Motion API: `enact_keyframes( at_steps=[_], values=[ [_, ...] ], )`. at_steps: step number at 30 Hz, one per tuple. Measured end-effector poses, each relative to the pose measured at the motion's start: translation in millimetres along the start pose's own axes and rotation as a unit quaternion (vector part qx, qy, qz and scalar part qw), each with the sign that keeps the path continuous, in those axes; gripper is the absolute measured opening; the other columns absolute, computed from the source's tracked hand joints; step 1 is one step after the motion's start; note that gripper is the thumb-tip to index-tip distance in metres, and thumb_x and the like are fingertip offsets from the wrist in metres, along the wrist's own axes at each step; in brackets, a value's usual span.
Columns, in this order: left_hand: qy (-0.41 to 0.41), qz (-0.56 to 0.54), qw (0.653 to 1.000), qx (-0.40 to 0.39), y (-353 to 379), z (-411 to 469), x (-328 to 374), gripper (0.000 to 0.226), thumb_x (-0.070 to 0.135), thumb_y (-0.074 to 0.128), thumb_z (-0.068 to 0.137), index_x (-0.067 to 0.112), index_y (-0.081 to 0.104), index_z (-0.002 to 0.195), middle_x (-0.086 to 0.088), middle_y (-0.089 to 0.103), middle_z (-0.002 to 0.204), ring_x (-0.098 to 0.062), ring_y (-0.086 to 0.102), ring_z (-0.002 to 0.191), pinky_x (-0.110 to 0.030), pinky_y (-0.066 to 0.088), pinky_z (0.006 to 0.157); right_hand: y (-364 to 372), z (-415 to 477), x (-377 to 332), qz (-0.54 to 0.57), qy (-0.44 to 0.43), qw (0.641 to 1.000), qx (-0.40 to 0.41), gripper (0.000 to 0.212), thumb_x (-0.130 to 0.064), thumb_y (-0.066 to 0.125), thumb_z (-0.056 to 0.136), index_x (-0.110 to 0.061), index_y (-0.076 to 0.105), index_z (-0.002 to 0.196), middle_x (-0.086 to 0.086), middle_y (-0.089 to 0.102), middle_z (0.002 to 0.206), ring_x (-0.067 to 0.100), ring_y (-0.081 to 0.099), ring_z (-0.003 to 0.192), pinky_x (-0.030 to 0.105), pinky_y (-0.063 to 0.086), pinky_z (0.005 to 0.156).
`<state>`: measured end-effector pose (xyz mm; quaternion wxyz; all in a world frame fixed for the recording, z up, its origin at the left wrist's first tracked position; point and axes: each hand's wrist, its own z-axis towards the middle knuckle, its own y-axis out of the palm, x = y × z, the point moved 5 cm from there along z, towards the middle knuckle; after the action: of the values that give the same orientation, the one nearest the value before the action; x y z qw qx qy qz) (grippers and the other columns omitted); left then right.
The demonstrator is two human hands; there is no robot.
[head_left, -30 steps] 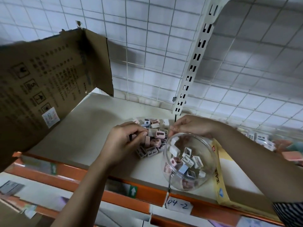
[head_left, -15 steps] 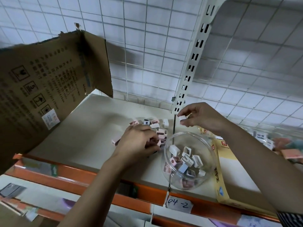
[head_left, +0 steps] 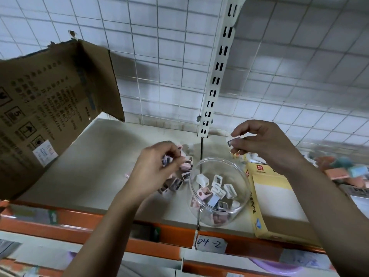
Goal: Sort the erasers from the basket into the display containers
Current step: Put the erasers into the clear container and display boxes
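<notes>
A clear round container [head_left: 199, 211] stands on the shelf near its front edge, with several white, pink and blue erasers inside. A pile of loose erasers [head_left: 184, 173] lies on the shelf just left of it, partly hidden by my left hand. My left hand [head_left: 154, 168] hovers over the pile and pinches a small eraser [head_left: 166, 160] between thumb and fingers. My right hand [head_left: 261, 143] is raised above and behind the container and pinches a white eraser [head_left: 231, 141] at its fingertips.
A large open cardboard box [head_left: 50, 108] fills the left of the shelf. A yellow flat box [head_left: 275, 204] lies right of the container, with pink and blue items [head_left: 347, 170] beyond. A slotted upright [head_left: 217, 76] and wire grid back the shelf. The orange front rail [head_left: 119, 230] carries label 04-2.
My left hand has lifted off the pile with an eraser pinched in it. My right hand, which rose from the container's rim, now holds its eraser higher and further right.
</notes>
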<state>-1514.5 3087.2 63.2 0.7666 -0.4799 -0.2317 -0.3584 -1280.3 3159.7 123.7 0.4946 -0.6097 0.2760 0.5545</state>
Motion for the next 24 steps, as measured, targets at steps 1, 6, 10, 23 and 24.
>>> enact_keyframes(
  at_steps=[1,6,10,23,24],
  values=[
    [-0.020,-0.065,0.998,0.012,-3,1,4,0.012,0.018,0.072,0.086,0.017,0.061,0.081,0.012,0.064,0.074,-0.006,0.061,0.068,-0.020,0.047,0.063,0,-5,0,0.013,-0.002,1.000,0.003,0.009,-0.006,0.073,0.078,-0.003,0.067,0.083,0.010,0.067,0.082,0.025,0.070,0.068,0.024,0.053,0.062],
    [-0.102,-0.307,0.945,0.046,-9,12,15,0.015,0.005,0.058,0.094,0.018,0.059,0.102,0.004,0.063,0.076,-0.026,0.068,0.059,-0.023,0.046,0.044,-2,-26,8,0.020,-0.016,0.999,0.031,0.007,-0.006,0.065,0.087,-0.006,0.069,0.092,-0.005,0.067,0.081,0.027,0.072,0.073,0.022,0.053,0.064],
    [-0.115,-0.370,0.921,0.035,-6,17,23,0.024,0.002,0.049,0.098,0.015,0.068,0.105,-0.009,0.060,0.083,-0.022,0.066,0.057,-0.023,0.046,0.045,2,-46,10,0.016,-0.028,0.998,0.050,0.011,-0.009,0.073,0.077,-0.010,0.069,0.088,-0.004,0.069,0.075,0.018,0.069,0.067,0.020,0.052,0.065],
    [-0.082,-0.369,0.924,-0.057,19,22,41,0.016,0.020,0.058,0.087,0.009,0.051,0.096,-0.005,0.054,0.095,-0.031,0.073,0.084,-0.033,0.060,0.059,25,-67,14,-0.178,-0.199,0.964,-0.003,0.014,-0.024,0.080,0.075,-0.018,0.070,0.082,-0.008,0.065,0.085,0.016,0.063,0.079,0.029,0.051,0.072],
    [-0.077,-0.367,0.925,-0.055,20,21,43,0.017,0.021,0.057,0.087,0.008,0.048,0.094,-0.004,0.055,0.095,-0.030,0.073,0.086,-0.031,0.059,0.059,25,-69,14,-0.180,-0.204,0.962,-0.002,0.015,-0.028,0.078,0.076,-0.018,0.070,0.083,-0.008,0.065,0.085,0.017,0.063,0.080,0.031,0.051,0.073]
  ],
)
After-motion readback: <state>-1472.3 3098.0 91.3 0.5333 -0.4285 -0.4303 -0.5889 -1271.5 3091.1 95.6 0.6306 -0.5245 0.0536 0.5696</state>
